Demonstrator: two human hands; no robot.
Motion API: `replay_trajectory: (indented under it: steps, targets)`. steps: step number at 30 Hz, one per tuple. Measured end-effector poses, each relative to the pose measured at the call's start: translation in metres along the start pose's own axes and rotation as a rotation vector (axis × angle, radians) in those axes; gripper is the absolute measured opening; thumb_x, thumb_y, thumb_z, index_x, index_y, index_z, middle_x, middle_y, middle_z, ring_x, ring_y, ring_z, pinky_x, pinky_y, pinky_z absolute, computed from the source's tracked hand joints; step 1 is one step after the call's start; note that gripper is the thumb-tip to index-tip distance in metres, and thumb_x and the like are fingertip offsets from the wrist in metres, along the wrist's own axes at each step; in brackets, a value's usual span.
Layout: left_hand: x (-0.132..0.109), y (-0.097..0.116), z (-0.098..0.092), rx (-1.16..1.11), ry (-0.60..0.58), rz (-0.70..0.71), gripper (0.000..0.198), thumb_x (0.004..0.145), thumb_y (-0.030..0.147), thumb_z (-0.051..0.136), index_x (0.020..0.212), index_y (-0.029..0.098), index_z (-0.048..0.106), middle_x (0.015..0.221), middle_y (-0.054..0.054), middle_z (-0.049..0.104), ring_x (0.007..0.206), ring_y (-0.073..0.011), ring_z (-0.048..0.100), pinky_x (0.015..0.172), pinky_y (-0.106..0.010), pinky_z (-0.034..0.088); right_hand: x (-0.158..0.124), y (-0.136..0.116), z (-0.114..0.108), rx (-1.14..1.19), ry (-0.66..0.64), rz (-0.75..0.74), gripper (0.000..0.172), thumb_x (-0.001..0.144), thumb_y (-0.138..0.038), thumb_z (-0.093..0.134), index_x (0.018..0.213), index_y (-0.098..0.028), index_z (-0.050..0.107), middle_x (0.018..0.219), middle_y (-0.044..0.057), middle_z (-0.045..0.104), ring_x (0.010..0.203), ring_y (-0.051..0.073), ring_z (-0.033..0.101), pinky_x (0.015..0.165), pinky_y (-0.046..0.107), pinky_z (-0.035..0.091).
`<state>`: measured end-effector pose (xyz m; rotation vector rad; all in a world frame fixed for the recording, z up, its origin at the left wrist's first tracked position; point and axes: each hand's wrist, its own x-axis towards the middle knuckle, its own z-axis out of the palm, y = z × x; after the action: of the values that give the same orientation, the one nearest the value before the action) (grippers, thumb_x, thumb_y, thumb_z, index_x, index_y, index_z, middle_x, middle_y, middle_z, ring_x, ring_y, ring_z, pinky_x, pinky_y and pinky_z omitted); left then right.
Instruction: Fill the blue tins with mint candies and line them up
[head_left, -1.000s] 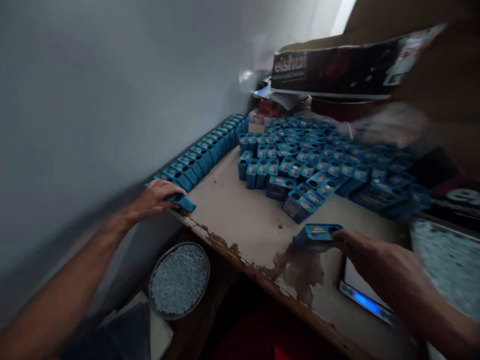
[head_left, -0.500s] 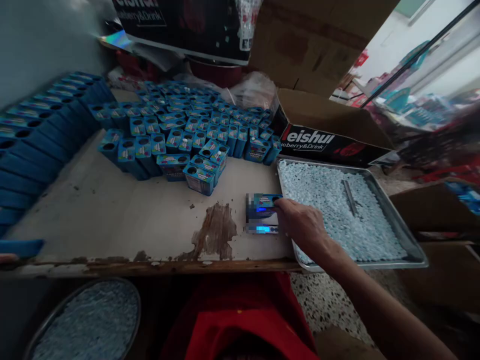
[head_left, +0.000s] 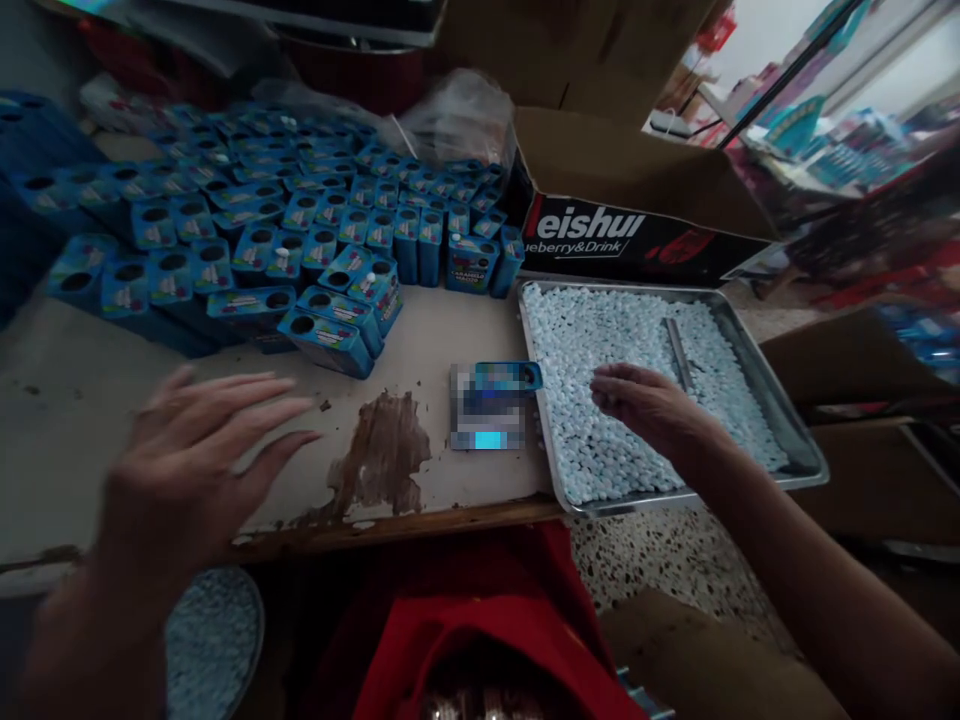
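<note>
My left hand [head_left: 187, 450] hovers over the worn white table [head_left: 420, 330], fingers spread, holding nothing, blurred by motion. My right hand [head_left: 649, 405] reaches over the metal tray [head_left: 772, 395] of pale blue pellets [head_left: 600, 340], fingers loosely curled and pointing left, nothing visible in them. A blue box [head_left: 510, 376] lies on a small scale [head_left: 487, 425] between the table's stain and the tray. Many blue boxes [head_left: 300, 230] with round holes stand packed at the back of the table; a few lie tipped at the front of the group.
A metal scoop [head_left: 679, 352] lies in the tray. A black carton marked "eishui" [head_left: 615, 235] stands behind it. A round bowl of pellets [head_left: 210, 640] sits below the table's front edge. Red cloth [head_left: 480, 620] covers my lap. Plastic bag [head_left: 457, 115] at the back.
My right hand let go of the blue box on the scale and moved right over the tray. My left hand came in from the left edge, now empty and spread.
</note>
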<state>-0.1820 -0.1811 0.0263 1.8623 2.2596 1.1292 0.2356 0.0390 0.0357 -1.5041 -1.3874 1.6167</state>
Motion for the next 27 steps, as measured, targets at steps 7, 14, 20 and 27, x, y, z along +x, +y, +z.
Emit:
replay_trajectory:
  steps: [7,14,20,27]
  targets:
    - [0.027,0.054,0.064,-0.113,-0.146,0.111,0.044,0.093,0.035,0.080,0.135,0.035,0.068,0.132,-0.001,0.075,0.121,-0.0268,0.072,0.112,-0.046,0.057,0.014,-0.012,-0.022,-0.228,-0.251,0.078,0.034,0.075,-0.039,0.092,0.095,-0.014,0.080,0.082,0.009,0.078,0.061,0.014,0.066,0.055,0.028,0.053]
    - [0.035,0.085,0.094,-0.372,-0.318,-0.171,0.071,0.085,0.041,0.085,0.150,0.031,0.058,0.132,-0.006,0.075,0.123,-0.0277,0.071,0.114,-0.046,0.056,0.019,-0.079,0.027,-0.448,-0.488,-0.282,0.009,0.085,-0.026,0.084,0.086,-0.018,0.081,0.064,0.001,0.065,0.055,0.012,0.055,0.047,0.025,0.039]
    - [0.048,0.095,0.104,-0.436,-0.357,-0.180,0.078,0.080,0.035,0.091,0.150,0.030,0.058,0.137,-0.007,0.071,0.127,-0.0269,0.068,0.114,-0.045,0.055,0.021,-0.094,0.050,-0.383,-0.553,-0.302,0.007,0.080,-0.019,0.086,0.082,-0.017,0.079,0.069,0.000,0.064,0.060,0.011,0.055,0.051,0.024,0.039]
    - [0.056,0.109,0.122,-0.438,-0.467,-0.260,0.074,0.074,0.027,0.093,0.140,0.024,0.060,0.133,-0.006,0.073,0.122,-0.0265,0.070,0.103,-0.039,0.059,0.021,-0.099,0.048,-0.418,-0.528,-0.255,0.003,0.081,-0.018,0.082,0.080,-0.018,0.079,0.066,0.000,0.063,0.058,0.011,0.053,0.052,0.025,0.039]
